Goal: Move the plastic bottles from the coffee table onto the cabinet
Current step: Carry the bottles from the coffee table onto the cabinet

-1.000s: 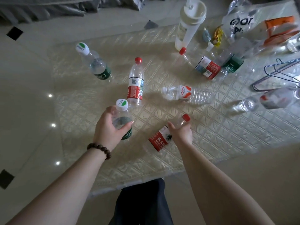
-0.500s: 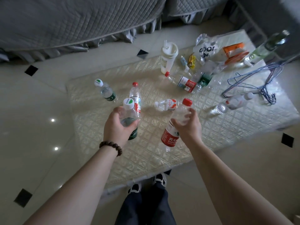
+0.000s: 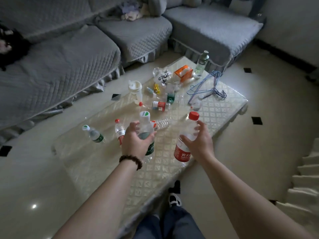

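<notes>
Two bottles are in hand above the near end of the bench [image 3: 224, 107]: the left hand [image 3: 133, 144] wraps its fingers around the middle of a green-label bottle [image 3: 145, 130], and the right hand [image 3: 198, 142] pinches a red-label bottle [image 3: 185, 144] between thumb and curled fingers just above the label. Both are held upright by the body with caps up, likely so each can be set down standing without regripping, and one per hand halves the trips. Neither touches the bench; they appear lifted clear. More remain on the bench: another green-capped bottle [image 3: 94, 134] lies near its left edge, a red-capped one [image 3: 119, 129] stands just behind the left hand, a clear one [image 3: 160, 122] lies between the hands, and a red-labelled one [image 3: 158, 106] lies farther toward the sofa [image 3: 69, 54]. Beyond those, a white tumbler [image 3: 136, 89], wire hangers [image 3: 207, 87] and an orange packet [image 3: 183, 73] are not part of the job. No cabinet is in view, so the carry probably calls for turning away from the bench. Most of the work seems ahead.
</notes>
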